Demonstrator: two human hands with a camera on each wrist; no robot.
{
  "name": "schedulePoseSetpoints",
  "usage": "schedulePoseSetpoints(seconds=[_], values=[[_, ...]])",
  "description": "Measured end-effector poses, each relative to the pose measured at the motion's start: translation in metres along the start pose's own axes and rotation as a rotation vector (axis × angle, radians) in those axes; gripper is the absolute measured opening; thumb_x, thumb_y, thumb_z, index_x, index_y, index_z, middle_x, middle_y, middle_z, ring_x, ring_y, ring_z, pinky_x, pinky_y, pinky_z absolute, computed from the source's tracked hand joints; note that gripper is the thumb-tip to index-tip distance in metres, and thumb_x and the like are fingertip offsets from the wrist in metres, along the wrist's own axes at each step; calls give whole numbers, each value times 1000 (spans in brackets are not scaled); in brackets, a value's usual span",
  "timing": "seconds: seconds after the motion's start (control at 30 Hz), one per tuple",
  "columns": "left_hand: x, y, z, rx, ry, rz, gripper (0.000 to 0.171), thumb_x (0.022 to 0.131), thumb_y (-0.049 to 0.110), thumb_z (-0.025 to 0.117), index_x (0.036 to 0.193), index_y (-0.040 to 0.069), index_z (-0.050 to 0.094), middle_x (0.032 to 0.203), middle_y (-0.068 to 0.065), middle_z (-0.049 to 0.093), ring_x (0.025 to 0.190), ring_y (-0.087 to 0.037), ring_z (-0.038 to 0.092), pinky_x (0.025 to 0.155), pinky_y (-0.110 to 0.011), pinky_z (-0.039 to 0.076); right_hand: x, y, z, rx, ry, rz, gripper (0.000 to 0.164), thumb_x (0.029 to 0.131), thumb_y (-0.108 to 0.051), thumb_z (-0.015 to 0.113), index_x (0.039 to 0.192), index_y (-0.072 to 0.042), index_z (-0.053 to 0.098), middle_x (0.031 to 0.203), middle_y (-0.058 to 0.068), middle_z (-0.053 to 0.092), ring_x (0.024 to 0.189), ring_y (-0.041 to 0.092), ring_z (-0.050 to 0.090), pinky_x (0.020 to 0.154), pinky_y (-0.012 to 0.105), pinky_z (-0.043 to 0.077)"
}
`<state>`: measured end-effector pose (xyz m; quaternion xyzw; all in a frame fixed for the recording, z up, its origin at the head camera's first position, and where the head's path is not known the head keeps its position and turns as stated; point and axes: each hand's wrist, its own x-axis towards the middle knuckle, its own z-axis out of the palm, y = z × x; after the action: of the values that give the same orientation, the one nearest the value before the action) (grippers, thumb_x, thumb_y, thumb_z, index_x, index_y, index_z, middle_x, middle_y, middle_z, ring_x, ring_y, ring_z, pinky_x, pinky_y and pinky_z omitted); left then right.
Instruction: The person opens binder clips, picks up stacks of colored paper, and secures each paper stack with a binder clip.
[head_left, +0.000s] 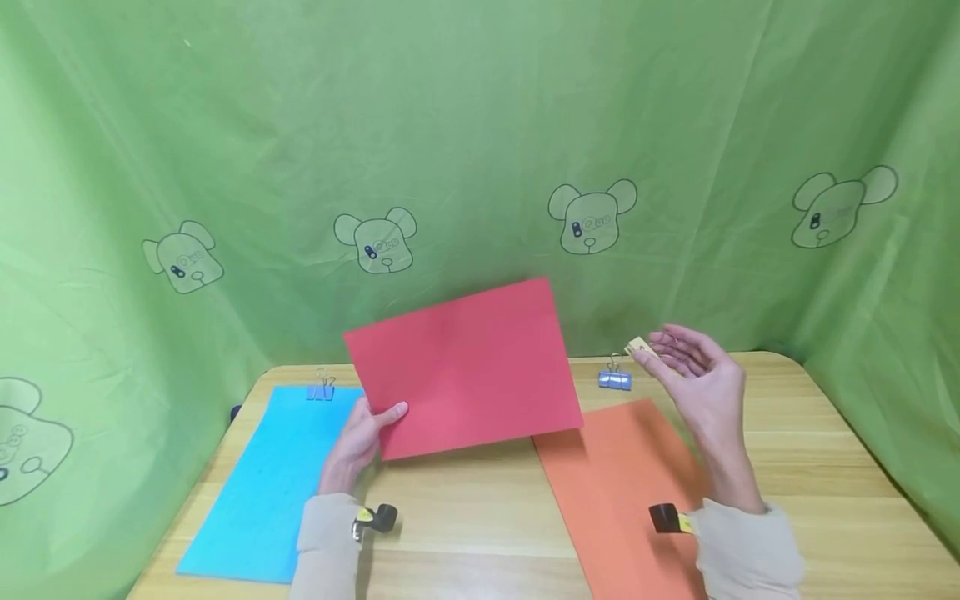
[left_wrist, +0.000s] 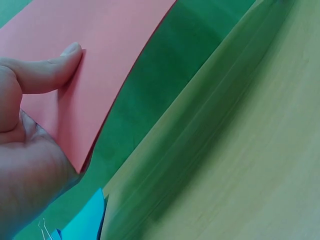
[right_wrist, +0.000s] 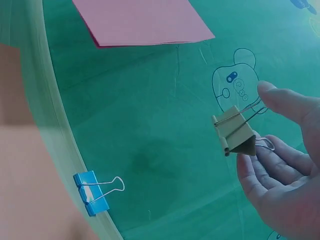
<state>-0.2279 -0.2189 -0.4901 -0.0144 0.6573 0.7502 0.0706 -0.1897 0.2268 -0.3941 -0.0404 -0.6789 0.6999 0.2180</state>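
Note:
My left hand (head_left: pixel 358 442) grips a red sheet stack (head_left: pixel 465 371) by its lower left corner, thumb lying across the front face. The red paper is raised and tilted above the table. In my right hand (head_left: pixel 705 383) is a yellow binder clip (right_wrist: pixel 237 131), pinched by its wire handles between thumb and fingers. The clip's mouth points left toward the red paper, apart from it. In the left wrist view the thumb (left_wrist: pixel 52 72) presses on the paper; the other fingers are mostly hidden behind it.
Blue paper (head_left: pixel 262 483) lies at the left of the wooden table (head_left: pixel 465 533), with a blue binder clip (head_left: pixel 320 392) at its far edge. Orange paper (head_left: pixel 622 483) lies at the right. Another blue binder clip (head_left: pixel 615 381) sits near the far edge. A green curtain (head_left: pixel 480 125) hangs behind.

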Motion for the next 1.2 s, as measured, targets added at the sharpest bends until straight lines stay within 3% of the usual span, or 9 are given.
schedulePoseSetpoints(seconds=[0.1,0.23,0.37,0.5,0.73,0.87,1.0,1.2], values=[[0,1,0,-14,3,-10,38,94,-4,66,130,2,56,116,-11,70,104,-25,69,91,-38,55,0,0,-1,51,-30,39,58,78,-3,89,130,0,63,115,6,74,100,10,71,86,17,54],[1,1,0,-10,-9,-19,38,93,-3,67,129,1,56,115,-10,70,103,-25,70,90,-40,56,1,2,-4,52,-124,66,76,82,0,85,147,5,46,114,0,72,103,7,69,87,15,53],[2,0,-1,-1,-16,-17,38,92,-3,69,128,1,57,114,-10,71,102,-25,69,89,-39,56,1,5,-8,25,-187,106,84,85,-2,83,154,8,34,111,-7,71,103,4,67,86,14,53],[2,-1,-1,2,-13,-25,38,92,-3,69,128,1,57,114,-10,71,102,-25,70,89,-39,56,2,12,-12,10,-219,163,83,88,-8,82,153,10,33,109,-7,71,98,1,68,85,14,53],[3,-4,-1,-3,-34,-38,39,91,-3,70,128,1,57,113,-9,71,102,-25,70,89,-39,56,5,27,-12,-208,-214,235,82,89,-31,82,149,8,43,101,-18,68,96,-6,64,83,13,53],[3,-4,-1,-9,-44,-33,38,91,-3,70,127,1,57,113,-9,72,102,-25,70,89,-38,57,6,30,-12,-219,-203,257,77,88,-29,83,145,9,48,97,-19,68,93,-6,65,83,14,54],[3,-5,-1,-5,-51,-28,39,91,-2,71,128,1,57,114,-9,72,102,-25,70,89,-37,57,7,32,-13,-162,-199,262,76,87,-25,85,143,10,48,97,-17,70,93,-5,67,83,14,54],[3,-7,1,-1,-54,-42,39,92,-1,71,128,0,57,114,-10,72,101,-25,71,88,-39,58,6,30,-13,93,-168,254,66,86,-13,85,140,4,52,107,-6,77,98,0,71,85,16,53]])
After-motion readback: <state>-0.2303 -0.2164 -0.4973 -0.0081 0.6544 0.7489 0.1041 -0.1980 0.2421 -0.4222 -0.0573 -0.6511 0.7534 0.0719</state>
